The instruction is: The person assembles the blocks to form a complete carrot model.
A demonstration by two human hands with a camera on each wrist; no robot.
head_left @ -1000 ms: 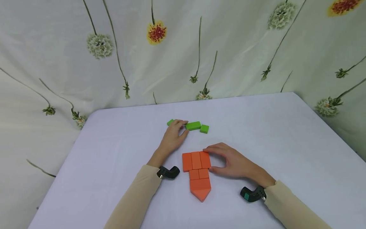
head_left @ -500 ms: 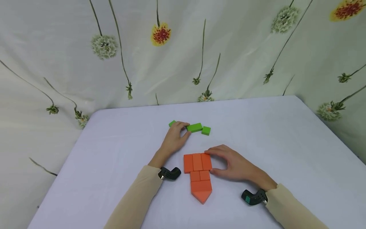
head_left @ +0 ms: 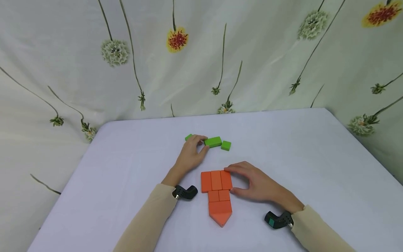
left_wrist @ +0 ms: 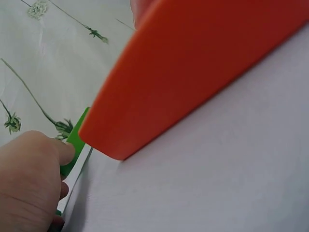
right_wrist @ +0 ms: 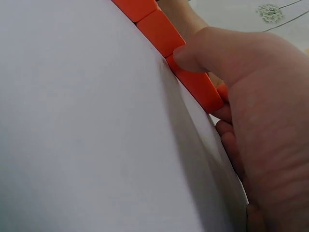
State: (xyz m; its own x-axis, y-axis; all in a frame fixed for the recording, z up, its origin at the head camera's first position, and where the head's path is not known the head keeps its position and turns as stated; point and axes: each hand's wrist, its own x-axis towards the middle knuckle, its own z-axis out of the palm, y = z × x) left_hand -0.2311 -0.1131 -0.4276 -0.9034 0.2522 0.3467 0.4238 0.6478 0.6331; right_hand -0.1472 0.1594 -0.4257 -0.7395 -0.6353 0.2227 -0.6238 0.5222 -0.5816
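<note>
In the head view, several flat orange blocks (head_left: 216,180) lie together on the table, ending in a triangular block (head_left: 221,219) that points toward the person. My right hand (head_left: 259,183) pinches the rightmost upper orange block (head_left: 226,180) between thumb and fingertips, at its near and far ends. The right wrist view shows the thumb on that block's side (right_wrist: 195,82). Farther back, my left hand (head_left: 190,155) holds a long green block (head_left: 213,141) by its left end. The left wrist view has the thumb against this green block (left_wrist: 77,142).
A small green block (head_left: 226,145) lies at the right end of the long one. Another green block (head_left: 188,137) shows partly behind the left hand. The table (head_left: 283,140) has a white cover, with a flower-patterned cloth (head_left: 189,70) hanging behind it.
</note>
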